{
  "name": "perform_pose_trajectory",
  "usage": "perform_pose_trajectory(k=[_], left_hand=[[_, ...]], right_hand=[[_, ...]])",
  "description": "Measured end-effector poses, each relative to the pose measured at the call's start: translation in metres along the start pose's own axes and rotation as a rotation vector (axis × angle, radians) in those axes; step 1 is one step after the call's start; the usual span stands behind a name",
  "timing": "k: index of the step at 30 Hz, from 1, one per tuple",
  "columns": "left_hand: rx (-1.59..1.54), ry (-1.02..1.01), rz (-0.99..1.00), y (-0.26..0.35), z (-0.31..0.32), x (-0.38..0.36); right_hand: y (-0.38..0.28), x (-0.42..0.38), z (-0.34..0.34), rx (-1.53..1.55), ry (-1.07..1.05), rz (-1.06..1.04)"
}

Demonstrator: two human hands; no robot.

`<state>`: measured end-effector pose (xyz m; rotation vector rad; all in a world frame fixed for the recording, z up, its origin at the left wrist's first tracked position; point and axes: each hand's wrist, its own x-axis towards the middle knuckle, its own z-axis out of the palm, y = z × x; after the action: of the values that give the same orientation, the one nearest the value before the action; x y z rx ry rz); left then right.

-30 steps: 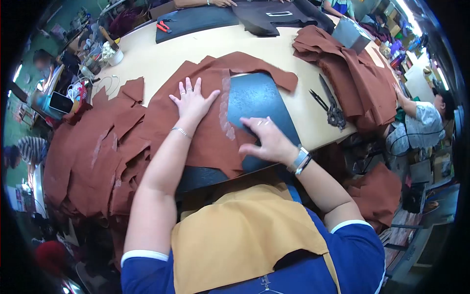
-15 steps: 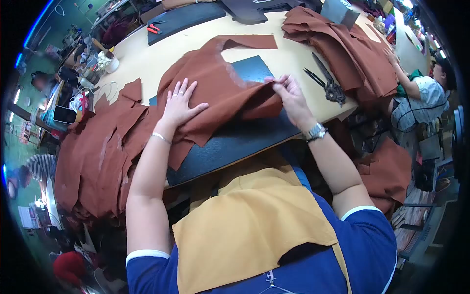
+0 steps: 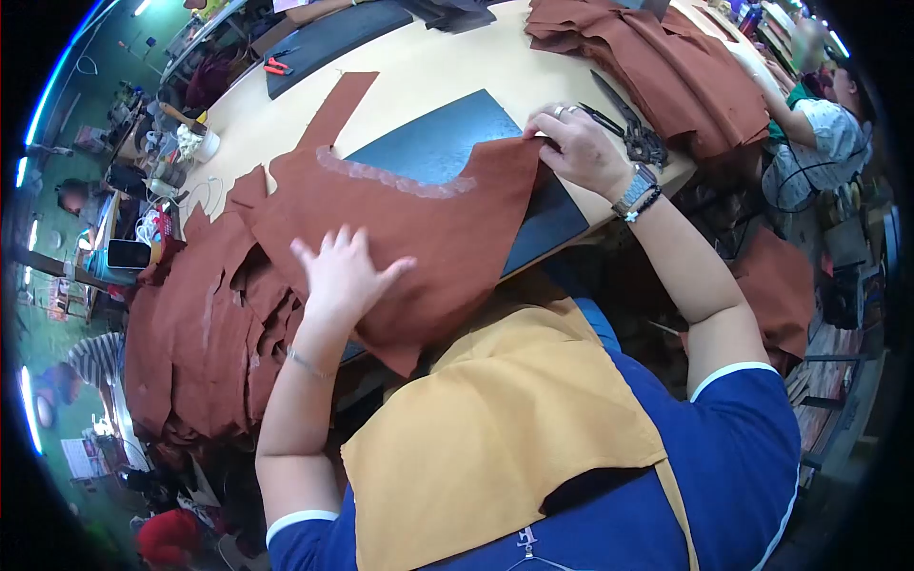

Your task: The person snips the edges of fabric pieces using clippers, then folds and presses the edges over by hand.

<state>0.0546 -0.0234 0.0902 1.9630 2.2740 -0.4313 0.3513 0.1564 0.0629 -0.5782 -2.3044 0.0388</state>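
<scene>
A brown fabric piece [image 3: 409, 233] with a curved cut-out lies spread over a dark blue-black board [image 3: 428, 138]. A whitish, shiny band runs along the curve's edge. My right hand [image 3: 581, 152] pinches the piece's right corner between thumb and fingers. Over its left part is my left hand [image 3: 345, 274], fingers spread, slightly blurred and holding nothing. Black-handled scissors [image 3: 636, 133] lie just beyond my right hand, beside a smaller dark tool.
Stacked brown pieces [image 3: 195, 324] drape over the table edge at left. Another brown stack [image 3: 657, 71] lies at the far right, near a person [image 3: 819, 133]. Red-handled cutters [image 3: 277, 67] rest on a second dark board [image 3: 328, 43]. A white cup [image 3: 204, 145] stands back left.
The brown piece has been turned and laid flatter, its strip now pointing up at left. My left hand has lifted off and moved down; my right hand stays on the corner.
</scene>
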Motion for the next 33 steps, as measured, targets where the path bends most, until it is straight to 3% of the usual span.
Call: perform_pose_trajectory(k=[1, 3, 6, 8, 9, 13, 15, 18, 19, 20, 22, 24, 26, 33], left_hand=[[-0.046, 0.248, 0.121, 0.006, 0.006, 0.013], [-0.205, 0.44, 0.379, 0.024, 0.012, 0.058], [-0.428, 0.367, 0.536, 0.049, 0.024, 0.114], [-0.441, 0.462, 0.58, 0.06, 0.03, 0.126], [-0.452, 0.512, 0.6, 0.066, 0.031, 0.131], [-0.495, 0.558, 0.624, 0.07, 0.033, 0.133], [-0.448, 0.437, 0.581, 0.071, 0.02, 0.129], [-0.438, 0.382, 0.58, 0.07, 0.012, 0.131], [-0.443, 0.382, 0.591, 0.07, 0.013, 0.133], [-0.483, 0.362, 0.579, 0.07, 0.015, 0.135], [-0.561, 0.327, 0.557, 0.07, 0.016, 0.141], [-0.6, 0.266, 0.557, 0.07, 0.011, 0.143], [-0.643, 0.215, 0.565, 0.067, 0.013, 0.149], [-0.573, 0.196, 0.608, 0.042, 0.014, 0.152]], right_hand=[[-0.003, 0.004, 0.0, 0.0, 0.04, -0.034], [-0.005, 0.005, 0.0, 0.041, -0.063, -0.056], [0.007, 0.004, -0.001, -0.013, -0.168, -0.16], [0.025, 0.01, -0.012, -0.163, -0.181, -0.315], [0.034, 0.014, -0.02, -0.267, -0.091, -0.322], [0.068, 0.036, -0.067, -0.543, 0.105, -0.229], [0.074, 0.046, -0.071, -0.665, 0.167, -0.059], [0.052, 0.054, -0.056, -0.45, 0.252, -0.012], [0.049, 0.052, -0.038, -0.25, 0.154, 0.024], [0.039, 0.046, -0.02, -0.073, -0.056, 0.194], [0.028, 0.036, 0.024, 0.149, -0.23, 0.013], [0.021, 0.024, 0.051, 0.246, -0.468, 0.139], [0.019, 0.023, 0.062, 0.271, -0.563, 0.19], [0.026, 0.017, 0.073, 0.269, -0.464, 0.111]])
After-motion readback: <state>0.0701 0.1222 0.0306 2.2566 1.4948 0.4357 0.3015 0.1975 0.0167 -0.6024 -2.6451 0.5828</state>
